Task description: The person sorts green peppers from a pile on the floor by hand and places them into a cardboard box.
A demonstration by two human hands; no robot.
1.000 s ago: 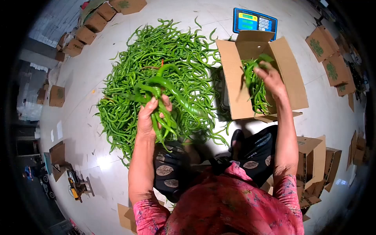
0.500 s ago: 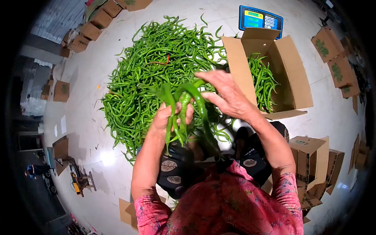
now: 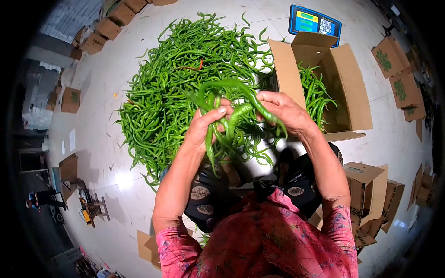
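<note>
My left hand is closed around several long, curved green chili peppers, its thumb pressed over them. My right hand has its fingers curled on the end of a pepper from the same bunch, and one long pepper arches across to it. Both hands are over the near side of a big heap of green chili peppers on the floor. One red pepper lies on that heap. To the right of my right hand stands an open cardboard box with green peppers inside.
A blue scale display stands behind the box. Folded cartons are stacked at my right, and more boxes stand farther right. Boxes line the far left. A person is at the far left edge, beyond a small wooden stand.
My right hand has come down and its fingers have closed on a pepper in the bunch. The long pepper that hung down now stretches to the right.
</note>
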